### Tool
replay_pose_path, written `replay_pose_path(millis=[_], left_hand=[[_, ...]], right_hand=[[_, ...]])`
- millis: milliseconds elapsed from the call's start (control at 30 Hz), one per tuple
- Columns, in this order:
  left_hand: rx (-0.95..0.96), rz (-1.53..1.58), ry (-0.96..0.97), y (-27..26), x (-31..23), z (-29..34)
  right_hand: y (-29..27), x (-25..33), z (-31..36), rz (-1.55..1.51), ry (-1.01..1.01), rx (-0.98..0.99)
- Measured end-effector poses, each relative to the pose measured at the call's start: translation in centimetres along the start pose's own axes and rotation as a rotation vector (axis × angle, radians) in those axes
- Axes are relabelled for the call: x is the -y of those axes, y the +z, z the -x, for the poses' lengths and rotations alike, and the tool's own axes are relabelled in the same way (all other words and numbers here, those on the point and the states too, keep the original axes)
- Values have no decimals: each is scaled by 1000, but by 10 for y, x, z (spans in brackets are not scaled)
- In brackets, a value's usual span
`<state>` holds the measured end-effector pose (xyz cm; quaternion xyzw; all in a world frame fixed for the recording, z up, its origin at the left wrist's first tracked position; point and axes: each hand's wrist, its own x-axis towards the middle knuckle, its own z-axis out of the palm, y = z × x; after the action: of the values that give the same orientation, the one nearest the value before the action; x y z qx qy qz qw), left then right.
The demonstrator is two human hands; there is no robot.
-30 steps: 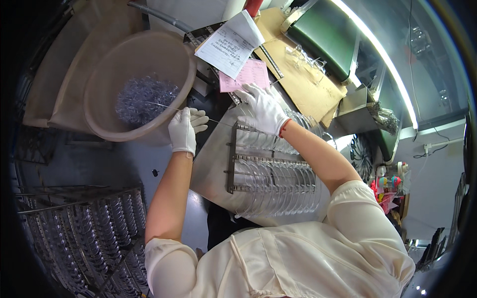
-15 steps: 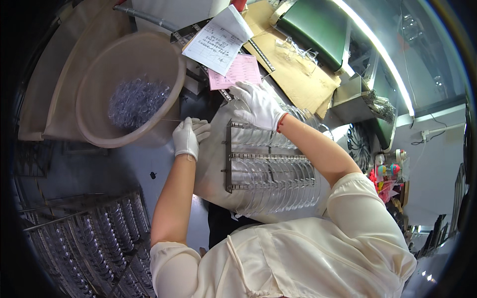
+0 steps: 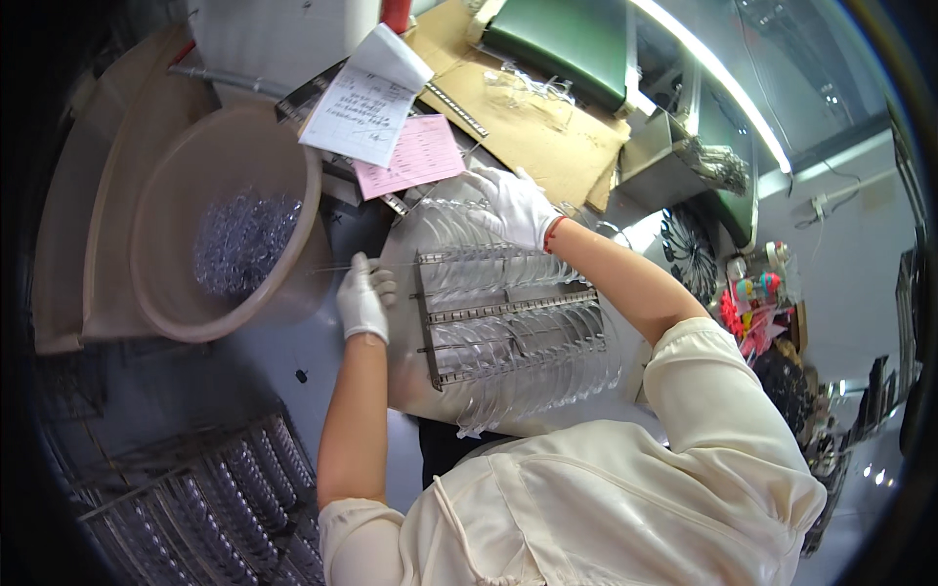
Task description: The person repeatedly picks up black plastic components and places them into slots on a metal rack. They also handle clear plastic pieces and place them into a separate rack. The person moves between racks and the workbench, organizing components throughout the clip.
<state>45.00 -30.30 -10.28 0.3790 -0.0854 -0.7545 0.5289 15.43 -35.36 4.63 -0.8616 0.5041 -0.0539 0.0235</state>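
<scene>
My left hand point(image 3: 364, 300), in a white glove, is closed beside the near left end of a metal rack point(image 3: 426, 322). Its fingertips pinch a thin, rod-like piece point(image 3: 332, 268) that points toward the bin; its kind is too fine to make out. Rows of clear curved lenses point(image 3: 532, 366) stand in the rack in front of me. My right hand point(image 3: 516, 207), also gloved, reaches over the rack's far row. Its fingers are bent in among the far clear lenses point(image 3: 445, 223), and what they grip is hidden.
A large beige bin point(image 3: 311, 186) with clear scraps point(image 3: 244, 239) stands at left. White paper point(image 3: 366, 98) and a pink slip point(image 3: 410, 156) lie beyond the rack, beside cardboard point(image 3: 528, 127). More loaded racks point(image 3: 215, 508) stand lower left; a metal box point(image 3: 664, 151) is at right.
The whole view has shifted, with the bin and papers now lower and further left. The rack looks slightly turned, and more far-row lenses show left of my right hand.
</scene>
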Motion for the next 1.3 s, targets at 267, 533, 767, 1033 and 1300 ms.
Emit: replay_pose_path(millis=[267, 533, 767, 1033, 1300], left_hand=[[-114, -228, -39, 42, 6, 16], [-132, -167, -240, 44, -19, 25], [-170, -503, 153, 52, 18, 14], [-155, -374, 123, 37, -10, 16], [-61, -1106, 428, 40, 12, 1]], right_hand=[[-11, 7, 18, -39, 103, 15], [-19, -30, 33, -51, 221, 77], [-16, -41, 45, -52, 261, 47], [-36, -83, 82, -30, 382, 135], [-19, -83, 64, -254, 408, 218]])
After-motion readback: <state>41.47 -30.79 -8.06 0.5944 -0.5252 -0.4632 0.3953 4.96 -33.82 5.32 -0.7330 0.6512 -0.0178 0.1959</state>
